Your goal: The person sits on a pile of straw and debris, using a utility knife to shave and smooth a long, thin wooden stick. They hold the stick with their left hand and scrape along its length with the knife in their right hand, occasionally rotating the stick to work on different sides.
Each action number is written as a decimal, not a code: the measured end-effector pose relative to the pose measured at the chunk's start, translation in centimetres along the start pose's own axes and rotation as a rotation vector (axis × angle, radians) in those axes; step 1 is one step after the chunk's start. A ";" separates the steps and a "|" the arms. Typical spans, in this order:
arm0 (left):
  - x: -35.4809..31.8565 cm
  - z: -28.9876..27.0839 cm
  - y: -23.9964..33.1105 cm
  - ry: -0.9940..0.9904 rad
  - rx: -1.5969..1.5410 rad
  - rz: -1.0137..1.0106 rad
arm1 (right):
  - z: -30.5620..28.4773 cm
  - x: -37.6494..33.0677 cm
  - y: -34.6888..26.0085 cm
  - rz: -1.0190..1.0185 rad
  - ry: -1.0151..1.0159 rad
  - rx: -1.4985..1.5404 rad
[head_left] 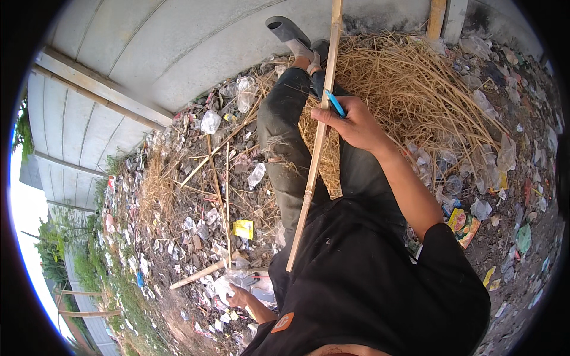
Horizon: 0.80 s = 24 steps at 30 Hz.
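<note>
My right hand is closed around a slim blue pen-like tool; its exact kind is hard to make out. The thumb of that hand lies against a long pale bamboo strip. This strip slants across my lap, its lower end against my black shirt and its upper end near the wall. Low on the left, my left hand is beside a pale translucent plastic bag on the ground. Its visible fingers look apart; the far side of the hand is hidden.
Dry straw is heaped beside my right leg. Plastic scraps and litter cover the soil, with a yellow packet on the left. Thin bamboo sticks and a thicker bamboo piece lie left. A grey panel wall stands beyond my feet.
</note>
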<state>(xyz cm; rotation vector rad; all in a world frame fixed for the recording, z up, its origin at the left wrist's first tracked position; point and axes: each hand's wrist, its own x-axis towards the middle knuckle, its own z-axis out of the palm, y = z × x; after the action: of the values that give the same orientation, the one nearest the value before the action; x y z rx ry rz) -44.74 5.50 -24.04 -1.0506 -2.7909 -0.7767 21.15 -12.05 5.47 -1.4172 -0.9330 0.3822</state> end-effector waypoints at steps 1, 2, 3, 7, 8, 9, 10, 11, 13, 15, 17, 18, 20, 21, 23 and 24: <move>0.3 -0.3 2.4 0.058 -0.161 0.142 | -0.1 0.0 -0.3 0.015 -0.004 0.032; 0.4 -0.6 4.5 0.118 -0.323 0.281 | -0.3 0.0 -0.5 0.029 -0.010 0.063; -1.5 -2.3 9.1 0.081 -0.524 0.374 | -0.6 0.2 0.3 0.023 -0.019 0.071; -10.2 -13.1 25.5 -0.215 -1.151 0.682 | -1.0 0.7 -1.2 0.009 -0.086 0.190; -11.5 -14.6 27.8 -0.409 -1.213 0.747 | -0.9 0.9 -1.2 0.007 -0.083 0.207; -14.5 -16.3 30.5 -0.668 -1.298 0.825 | -0.9 1.0 -0.8 0.008 -0.072 0.209; -18.0 -18.3 32.6 -0.929 -1.362 0.893 | -0.7 1.0 -0.4 0.015 -0.071 0.213; -21.3 -20.7 34.2 -1.141 -1.291 1.000 | -0.3 0.9 -0.6 0.000 -0.032 0.245; -27.2 -24.8 36.4 -1.508 -1.089 1.174 | 0.0 0.9 -0.1 0.037 -0.033 0.217; -30.2 -25.8 36.9 -1.592 -0.838 1.381 | 0.6 1.0 0.3 0.048 -0.060 0.177; -32.2 -27.3 37.4 -1.667 -0.700 1.422 | 0.9 1.0 0.7 0.040 -0.089 0.108; -32.6 -26.1 37.3 -1.679 -0.757 1.364 | 1.3 0.9 0.7 0.025 -0.053 0.171; -32.3 -22.8 36.2 -1.679 -0.857 1.220 | 1.9 1.2 0.1 -0.059 -0.057 0.111; -32.6 -23.5 36.8 -1.792 -0.935 1.077 | 2.0 1.3 -0.3 -0.075 -0.058 0.065; -32.4 -22.8 37.6 -1.865 -0.932 0.909 | 2.2 2.0 -0.9 -0.110 -0.064 -0.021; -32.1 -22.5 38.0 -1.888 -0.929 0.831 | 2.3 2.3 -0.7 -0.107 -0.081 -0.075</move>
<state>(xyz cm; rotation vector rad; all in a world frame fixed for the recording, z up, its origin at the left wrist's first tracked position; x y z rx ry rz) 1.23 -0.23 4.87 -4.3733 -1.3573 -1.1900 20.60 -8.94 6.64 -1.4219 -1.0940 0.3291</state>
